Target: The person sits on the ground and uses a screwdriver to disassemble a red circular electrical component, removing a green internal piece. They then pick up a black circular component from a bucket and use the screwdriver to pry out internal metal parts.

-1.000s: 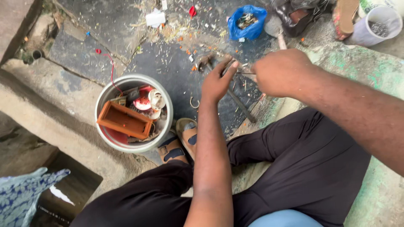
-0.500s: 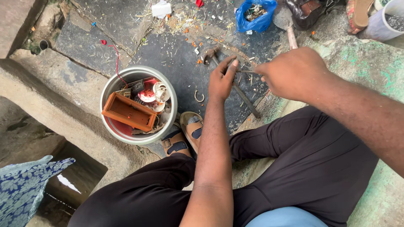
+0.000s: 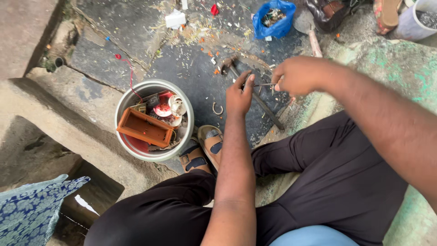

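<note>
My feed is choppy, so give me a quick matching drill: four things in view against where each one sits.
Things:
1. Blue bag
2. Round metal tub
3. Thin metal piece
4. Patterned blue cloth

Places:
A. bottom left corner
B. between left hand and right hand
C. top centre, on the ground
D. beside the sandalled feet

Pairs: 1-C, 2-D, 3-B, 4-A

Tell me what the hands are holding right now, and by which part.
Both hands share a thin metal piece: the right hand grips its right end in a closed fist, and the left hand pinches its left end with the fingertips. What it is cannot be told.
</note>
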